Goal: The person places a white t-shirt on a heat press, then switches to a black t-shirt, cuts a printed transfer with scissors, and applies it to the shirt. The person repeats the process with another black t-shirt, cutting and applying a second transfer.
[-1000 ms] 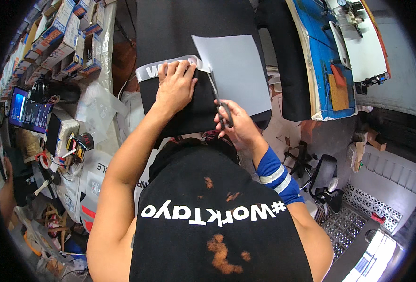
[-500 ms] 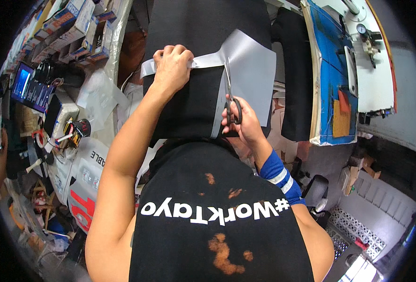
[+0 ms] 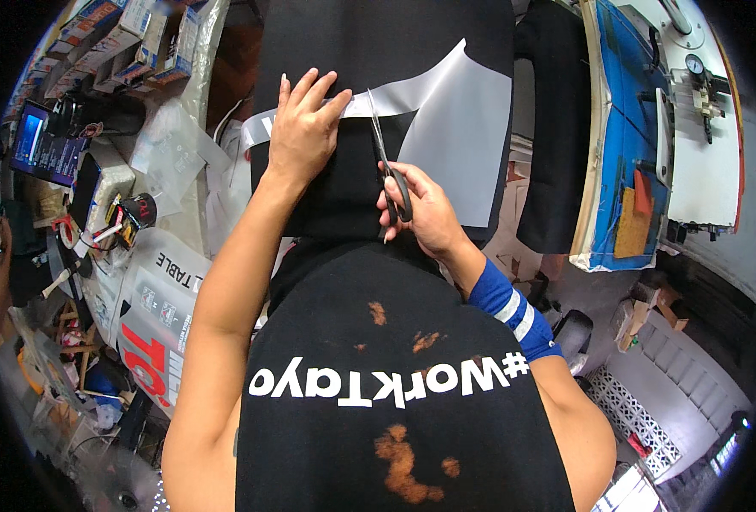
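A silvery-grey sheet (image 3: 463, 141) lies on a black padded surface (image 3: 352, 38), a narrow strip (image 3: 258, 132) of the same material running left from its upper part. My left hand (image 3: 303, 128) rests on this strip with its fingers stretched out and apart, pressing it down. In my right hand (image 3: 425, 209) is a pair of scissors (image 3: 377, 132) with black handles, the fingers wrapped round them. Its blades point away from me and their tips reach the strip, just right of my left hand. Whether the blades are parted is hard to make out.
Right of the surface is a long black pad (image 3: 557, 128), then a blue-covered board (image 3: 621, 179) and a white machine with a gauge (image 3: 694, 64). Cardboard boxes (image 3: 126, 43), a lit screen (image 3: 40, 141) and a printed plastic bag (image 3: 160, 299) crowd the left side.
The scissors have moved left along the strip, from beside the sheet to near my left hand. My left hand's fingers, bent before, are now stretched out. The sheet lies at a different angle.
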The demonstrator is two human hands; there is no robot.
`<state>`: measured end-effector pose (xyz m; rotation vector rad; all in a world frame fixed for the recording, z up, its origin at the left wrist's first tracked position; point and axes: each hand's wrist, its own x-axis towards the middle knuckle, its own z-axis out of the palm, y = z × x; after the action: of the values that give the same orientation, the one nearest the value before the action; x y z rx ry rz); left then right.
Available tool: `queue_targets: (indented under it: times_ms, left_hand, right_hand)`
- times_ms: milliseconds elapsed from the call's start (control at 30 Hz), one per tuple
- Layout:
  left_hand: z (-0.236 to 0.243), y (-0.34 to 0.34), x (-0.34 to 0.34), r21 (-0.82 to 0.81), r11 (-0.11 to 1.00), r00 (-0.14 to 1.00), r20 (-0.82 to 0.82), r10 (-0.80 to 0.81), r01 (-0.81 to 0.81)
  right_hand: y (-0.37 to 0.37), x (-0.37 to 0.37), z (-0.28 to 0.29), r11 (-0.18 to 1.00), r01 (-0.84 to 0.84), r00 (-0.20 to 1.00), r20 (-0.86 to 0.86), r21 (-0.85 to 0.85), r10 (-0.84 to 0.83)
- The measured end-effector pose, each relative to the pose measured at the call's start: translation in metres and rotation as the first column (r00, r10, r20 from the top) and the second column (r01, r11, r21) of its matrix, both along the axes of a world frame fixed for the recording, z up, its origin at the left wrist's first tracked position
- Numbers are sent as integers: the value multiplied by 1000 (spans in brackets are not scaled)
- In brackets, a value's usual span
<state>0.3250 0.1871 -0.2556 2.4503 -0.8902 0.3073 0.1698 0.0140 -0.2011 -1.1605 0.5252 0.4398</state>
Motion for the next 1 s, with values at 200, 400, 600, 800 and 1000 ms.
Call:
queue_targets:
  times_ms: [200,400,600,800,1000]
  left_hand:
    - [1,-1,-4,1,1000,1000,0,8,-8]
    - [2,-1,-3,2,1000,1000,2,6,-6]
    - [0,-1,-4,15,1000,1000,15,11,-11]
    - [0,1,-4,-1,1000,1000,3,6,-6]
    - [-2,6,-7,-75,997,1000,-8,18,-19]
  right_hand:
    - [5,5,-2,1000,17,1000,-24,-11,-17]
    - [9,4,-3,998,69,998,-6,-3,-69]
    - [12,2,-6,995,79,997,-7,-60,-79]
    - [8,-1,-1,996,63,998,4,-65,-63]
    - [-4,-3,15,990,115,993,22,-77,-113]
